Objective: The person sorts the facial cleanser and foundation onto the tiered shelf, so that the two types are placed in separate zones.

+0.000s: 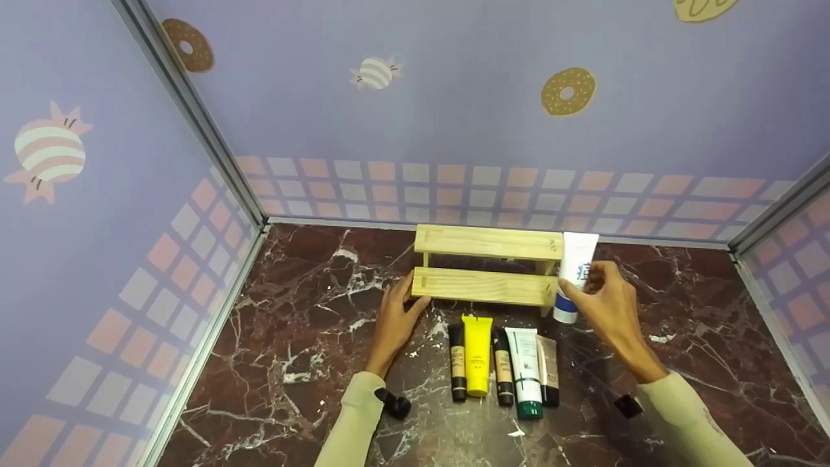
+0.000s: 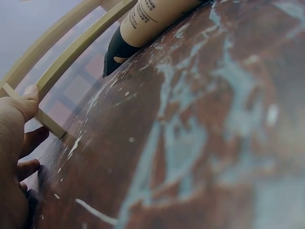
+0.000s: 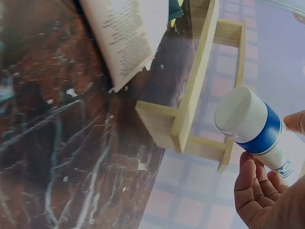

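While left hand braces wooden rack with relaxed fingers, we see right hand pinching white tube, cap down, long axis upright, just beside rack's right end.

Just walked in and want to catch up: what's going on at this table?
A person is working at a dark marble table with a small two-tier wooden rack at the back. The left hand rests against the rack's left end. The right hand holds a white tube with a blue band upright, cap down, just beside the rack's right end. In front of the rack, five more tubes lie side by side, among them a yellow tube and a white tube with a green cap.
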Demonstrator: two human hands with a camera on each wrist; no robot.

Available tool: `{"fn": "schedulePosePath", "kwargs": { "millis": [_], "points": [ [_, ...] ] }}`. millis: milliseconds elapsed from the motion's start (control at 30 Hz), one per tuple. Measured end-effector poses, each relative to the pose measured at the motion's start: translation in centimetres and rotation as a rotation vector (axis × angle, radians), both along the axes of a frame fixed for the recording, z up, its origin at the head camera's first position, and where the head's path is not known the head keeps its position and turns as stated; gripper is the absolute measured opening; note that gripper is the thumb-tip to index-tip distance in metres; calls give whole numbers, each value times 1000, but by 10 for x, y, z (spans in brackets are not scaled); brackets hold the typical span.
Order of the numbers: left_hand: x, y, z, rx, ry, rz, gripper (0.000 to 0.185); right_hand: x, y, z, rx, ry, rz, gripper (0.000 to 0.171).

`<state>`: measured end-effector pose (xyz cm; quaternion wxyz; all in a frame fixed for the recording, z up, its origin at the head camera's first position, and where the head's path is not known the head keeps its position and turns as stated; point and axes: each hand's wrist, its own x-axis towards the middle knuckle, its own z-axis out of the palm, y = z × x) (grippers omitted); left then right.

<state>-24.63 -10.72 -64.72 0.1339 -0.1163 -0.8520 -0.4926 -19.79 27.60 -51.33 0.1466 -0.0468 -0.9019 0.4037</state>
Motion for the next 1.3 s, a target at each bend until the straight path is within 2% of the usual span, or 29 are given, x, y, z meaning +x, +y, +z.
{"fn": "schedulePosePath", "kwargs": {
  "millis": [733,1300],
  "points": [
    [0,2,1,0,10,-7,70,-35,-33,15,-101,102,47,47],
    [-1,1,-2,-7,4,-7,72,-57,-54,32,-139,116,94,51]
  ]
}}
